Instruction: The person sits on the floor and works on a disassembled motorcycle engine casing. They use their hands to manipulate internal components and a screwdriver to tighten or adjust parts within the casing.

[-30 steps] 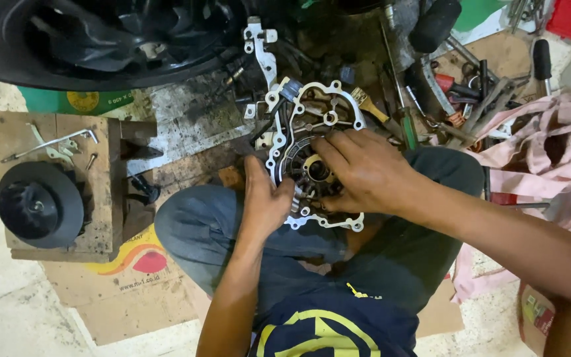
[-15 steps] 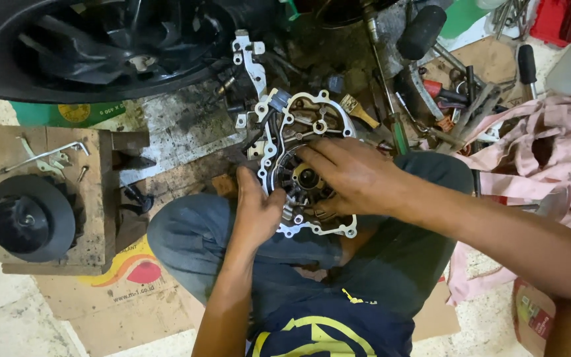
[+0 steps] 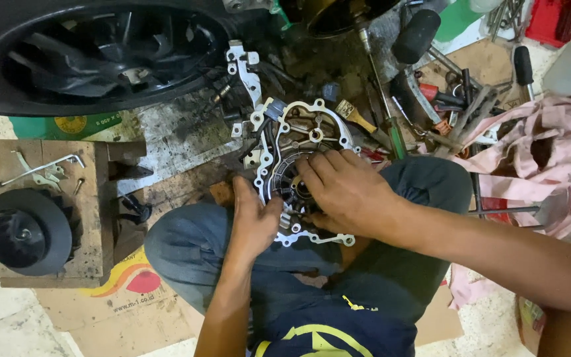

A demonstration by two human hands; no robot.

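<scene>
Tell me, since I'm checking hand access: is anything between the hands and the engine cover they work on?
Nothing visible. The left hand rests on the lower left rim of the pale metal engine cover, and the right hand lies over its round middle, fingers on the dark inner part. Both already touch it.

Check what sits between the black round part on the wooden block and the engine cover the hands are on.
Head view: the person's bent left knee in grey trousers, between the black round part and the engine cover.

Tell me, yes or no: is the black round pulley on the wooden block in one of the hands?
No. The black round pulley sits alone on the wooden block, while the left hand and right hand rest on the engine cover.
</scene>
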